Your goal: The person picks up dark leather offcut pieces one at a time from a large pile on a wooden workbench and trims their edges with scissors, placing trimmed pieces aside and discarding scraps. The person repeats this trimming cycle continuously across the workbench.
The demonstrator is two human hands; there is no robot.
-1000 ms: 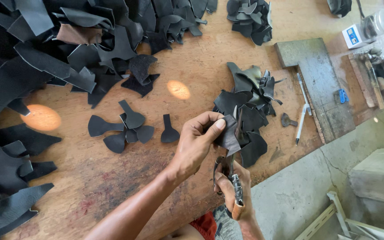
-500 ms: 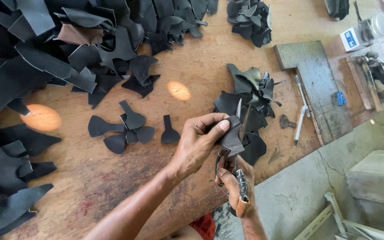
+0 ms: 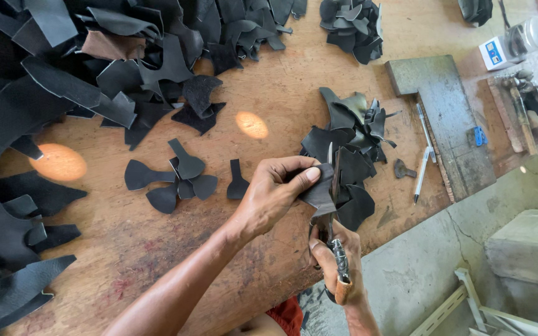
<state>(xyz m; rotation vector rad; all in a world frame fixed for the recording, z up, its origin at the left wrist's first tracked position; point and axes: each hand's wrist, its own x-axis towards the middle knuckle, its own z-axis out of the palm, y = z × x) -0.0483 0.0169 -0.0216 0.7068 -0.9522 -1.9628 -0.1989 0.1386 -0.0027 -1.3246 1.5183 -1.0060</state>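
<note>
The left hand [image 3: 275, 196] has its grip pressed together on a dark leather piece [image 3: 319, 191], thumb on top near the piece's upper edge and the other fingers curled under it. The piece is held just above the near edge of the surface [image 3: 269, 93], tilted up toward the camera. The right hand [image 3: 337, 261] sits just below it, off the edge of the surface, with its grip wrapped around a pair of shears [image 3: 334, 239]; the handle end with a tan covering sticks out under the palm. The blades run up into the leather piece, though the hand and the leather hide how far they stand apart, so it seems they are in the cut rather than clear of it.

Just behind the held piece lies a small heap of cut pieces [image 3: 350, 140], dark with one greyish one on top. To the left of the left hand, a few rounded, paddle-shaped cutouts [image 3: 179, 177] lie flat on the wood, some overlapping, one apart nearer the wrist. A large pile of leather offcuts [image 3: 82, 62] covers the far left of the surface, and another small heap [image 3: 351, 25] lies at the far edge. To the right are a grey board [image 3: 446, 118], two pens [image 3: 424, 152] beside it, and a small dark metal bit [image 3: 403, 169] between the pens and the heap.
</note>
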